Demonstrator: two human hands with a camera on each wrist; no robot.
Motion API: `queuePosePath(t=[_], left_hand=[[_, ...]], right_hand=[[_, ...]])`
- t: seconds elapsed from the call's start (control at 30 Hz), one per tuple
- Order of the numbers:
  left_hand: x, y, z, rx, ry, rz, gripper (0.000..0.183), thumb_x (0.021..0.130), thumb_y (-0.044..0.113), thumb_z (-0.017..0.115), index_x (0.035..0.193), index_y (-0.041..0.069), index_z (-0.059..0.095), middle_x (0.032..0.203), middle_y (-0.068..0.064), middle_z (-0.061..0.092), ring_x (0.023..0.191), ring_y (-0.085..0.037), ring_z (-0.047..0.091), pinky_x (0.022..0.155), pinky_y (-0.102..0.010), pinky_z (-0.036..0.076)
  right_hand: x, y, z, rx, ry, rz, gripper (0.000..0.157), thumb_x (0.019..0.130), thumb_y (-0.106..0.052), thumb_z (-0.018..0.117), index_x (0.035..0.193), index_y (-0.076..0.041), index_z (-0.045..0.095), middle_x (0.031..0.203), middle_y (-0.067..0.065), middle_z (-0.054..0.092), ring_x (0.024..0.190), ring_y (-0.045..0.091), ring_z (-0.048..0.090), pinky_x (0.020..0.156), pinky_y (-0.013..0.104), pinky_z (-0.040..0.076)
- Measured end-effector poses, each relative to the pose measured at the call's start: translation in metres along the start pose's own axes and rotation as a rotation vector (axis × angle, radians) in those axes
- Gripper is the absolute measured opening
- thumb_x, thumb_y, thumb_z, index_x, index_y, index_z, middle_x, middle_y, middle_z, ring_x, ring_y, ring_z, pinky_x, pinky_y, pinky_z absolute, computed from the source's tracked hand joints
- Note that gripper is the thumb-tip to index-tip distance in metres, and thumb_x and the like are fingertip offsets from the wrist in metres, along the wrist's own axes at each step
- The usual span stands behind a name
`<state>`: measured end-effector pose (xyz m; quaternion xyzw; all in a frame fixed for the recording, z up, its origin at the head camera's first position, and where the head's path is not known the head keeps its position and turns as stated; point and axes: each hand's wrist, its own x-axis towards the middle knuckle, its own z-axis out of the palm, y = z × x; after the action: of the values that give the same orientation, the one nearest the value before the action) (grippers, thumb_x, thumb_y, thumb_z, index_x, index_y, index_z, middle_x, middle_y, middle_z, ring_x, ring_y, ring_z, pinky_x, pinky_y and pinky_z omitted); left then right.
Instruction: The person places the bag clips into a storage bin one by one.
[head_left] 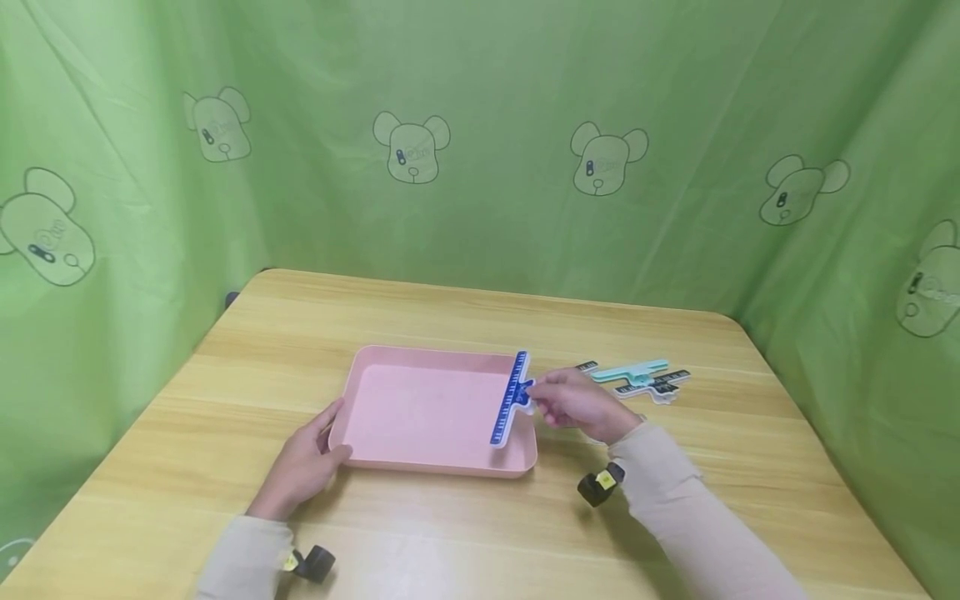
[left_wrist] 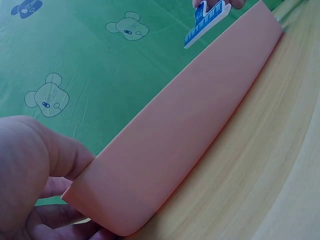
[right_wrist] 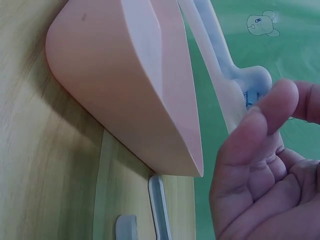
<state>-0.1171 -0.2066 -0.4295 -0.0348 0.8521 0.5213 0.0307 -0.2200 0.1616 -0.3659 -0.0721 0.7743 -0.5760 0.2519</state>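
Note:
A pink rectangular tray (head_left: 431, 408) lies on the wooden table. My left hand (head_left: 306, 457) grips its near left corner; in the left wrist view the thumb is over the rim and the other fingers are at the outside of the wall. Over the tray's right side, my right hand (head_left: 573, 402) pinches a blue and white clip (head_left: 510, 408) with a piano-key pattern by its handle. In the right wrist view the clip's spring shows beside the thumb and index finger, and the clip is above the rim.
Right of the tray lie a mint-green clip (head_left: 630, 371) and a black and white piano-key clip (head_left: 652, 387), overlapping, with others partly hidden by my right hand. A green curtain (head_left: 495, 225) with bear-face drawings hangs behind the table (head_left: 420, 533).

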Motion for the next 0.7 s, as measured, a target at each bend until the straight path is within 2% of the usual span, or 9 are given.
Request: queuePosePath(t=[0.7], left_hand=[[0.0016, -0.0016, -0.0001, 0.003, 0.004, 0.003, 0.072, 0.089, 0.004, 0.060, 0.152, 0.004, 0.027, 0.151, -0.026, 0.030, 0.133, -0.039, 0.039, 0.108, -0.044, 0.034]], right_hand=[[0.0075, 0.0045, 0.0080, -0.023, -0.034, -0.014, 0.010, 0.093, -0.008, 0.057, 0.090, 0.001, 0.062, 0.071, 0.003, 0.056, 0.057, 0.010, 0.052, 0.053, 0.020, 0.046]])
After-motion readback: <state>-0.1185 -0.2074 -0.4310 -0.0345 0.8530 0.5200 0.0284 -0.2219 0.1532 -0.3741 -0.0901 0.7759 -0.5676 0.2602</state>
